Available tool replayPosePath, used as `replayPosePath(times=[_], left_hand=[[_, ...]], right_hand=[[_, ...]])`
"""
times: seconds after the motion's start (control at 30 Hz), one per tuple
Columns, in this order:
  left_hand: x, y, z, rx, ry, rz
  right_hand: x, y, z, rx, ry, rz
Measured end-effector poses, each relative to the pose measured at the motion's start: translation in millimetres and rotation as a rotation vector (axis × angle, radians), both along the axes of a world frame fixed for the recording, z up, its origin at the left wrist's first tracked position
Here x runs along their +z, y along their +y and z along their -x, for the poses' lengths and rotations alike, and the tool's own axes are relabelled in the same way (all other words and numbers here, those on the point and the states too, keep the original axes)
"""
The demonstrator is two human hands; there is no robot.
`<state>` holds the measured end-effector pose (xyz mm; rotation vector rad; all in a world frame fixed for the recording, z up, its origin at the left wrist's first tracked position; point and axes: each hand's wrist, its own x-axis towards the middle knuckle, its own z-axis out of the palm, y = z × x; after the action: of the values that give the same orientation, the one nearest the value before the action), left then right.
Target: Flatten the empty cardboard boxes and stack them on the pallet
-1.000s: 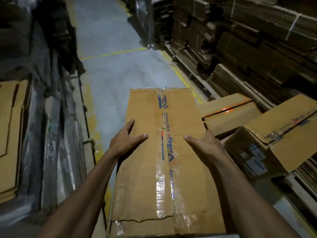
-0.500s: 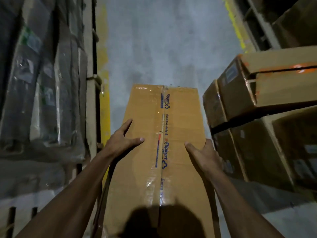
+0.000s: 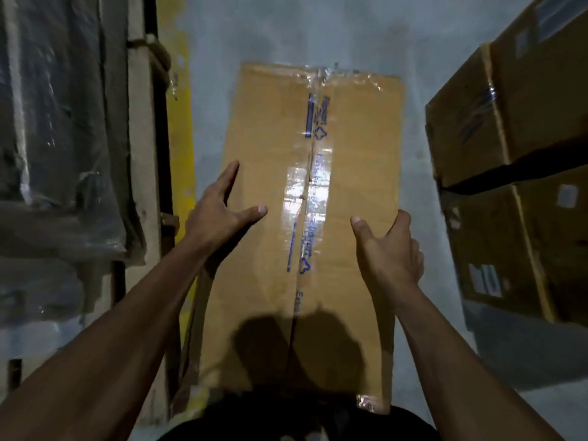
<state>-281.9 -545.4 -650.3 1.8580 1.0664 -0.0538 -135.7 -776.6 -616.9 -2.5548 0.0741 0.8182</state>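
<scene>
The clear packing tape (image 3: 308, 198) running down the middle seam of the cardboard box (image 3: 270, 173) carries blue printing, mostly blurred and washed out by glare. Only the letters "Extra" near its lower part and a blue star-like emblem can be made out. White labels (image 3: 485, 279) on the stacked boxes (image 3: 521, 128) at right are too blurred to read.

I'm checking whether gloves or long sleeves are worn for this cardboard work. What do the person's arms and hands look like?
Both arms are bare to the frame edge: no sleeves show. The left hand and right hand wear no gloves, and no rings, watch or wristbands are visible. Only dark clothing shows at the bottom edge.
</scene>
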Motion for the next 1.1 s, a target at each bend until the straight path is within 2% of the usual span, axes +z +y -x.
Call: replayPosePath(times=[0.17, 0.33, 0.47, 0.6, 0.77, 0.93, 1.1], left_hand=[[-48, 16, 12, 0.029, 0.038, -0.058], [-100, 5, 47, 0.043, 0.175, -0.124], [-125, 18, 50, 0.097, 0.129, -0.126], [-140, 24, 60, 0.265, 0.008, -0.056], [-140, 18, 77, 0.366, 0.006, 0.05], [-134, -15, 123, 0.393, 0.03, 0.22], [-163, -29, 178, 0.451, 0.022, 0.392]], right_hand=[[-55, 27, 1, 0.06, -0.02, -0.048], [-107, 42, 29, 0.077, 0.024, -0.02], [-128, 55, 29, 0.086, -0.027, -0.062], [-137, 53, 33, 0.133, -0.027, -0.108], [-136, 29, 68, 0.073, -0.013, -0.119], [-129, -8, 112, -0.002, 0.016, -0.031], [-106, -22, 151, -0.003, -0.013, 0.002]])
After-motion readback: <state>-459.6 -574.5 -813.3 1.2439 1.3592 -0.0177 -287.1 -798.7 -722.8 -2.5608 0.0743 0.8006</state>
